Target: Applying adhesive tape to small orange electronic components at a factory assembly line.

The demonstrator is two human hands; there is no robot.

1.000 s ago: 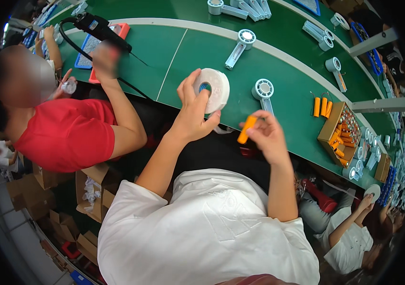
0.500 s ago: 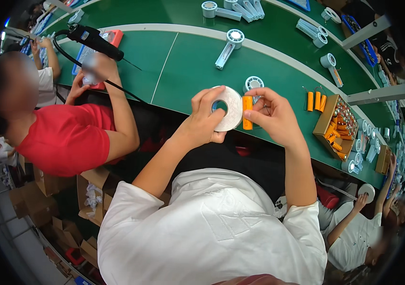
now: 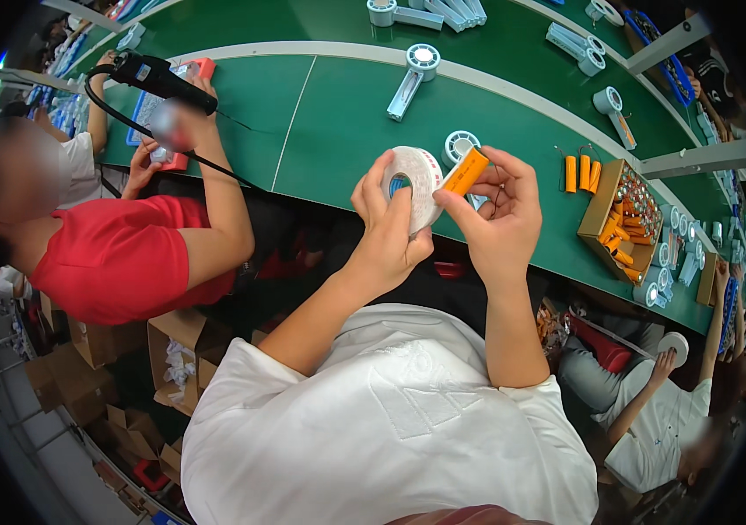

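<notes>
My left hand (image 3: pixel 383 219) is closed around a roll of white tape (image 3: pixel 423 188), its thumb in the blue-lined core. Between the fingers and thumb of my right hand (image 3: pixel 509 214) is an orange cylindrical battery (image 3: pixel 467 171), tilted, with thin dark wires near the fingers. A white strip runs along the battery's side, where it meets or nearly meets the roll's edge. Just behind my hands lies a pale blue handheld fan (image 3: pixel 460 144), partly hidden by them. Farther back on the green bench (image 3: pixel 329 131) is another fan body (image 3: pixel 413 80) with an open handle.
Several loose batteries (image 3: pixel 584 173) lie to the right beside a cardboard box (image 3: pixel 597 223) of batteries. At my left, a person in red (image 3: pixel 128 258) works near a hanging black electric screwdriver (image 3: pixel 163 80). A metal post (image 3: pixel 701 157) crosses the bench at right.
The battery has gone from upright to tilted, its top leaning right, and the white strip on it now shows. The tape roll has turned slightly; both hands keep their holds.
</notes>
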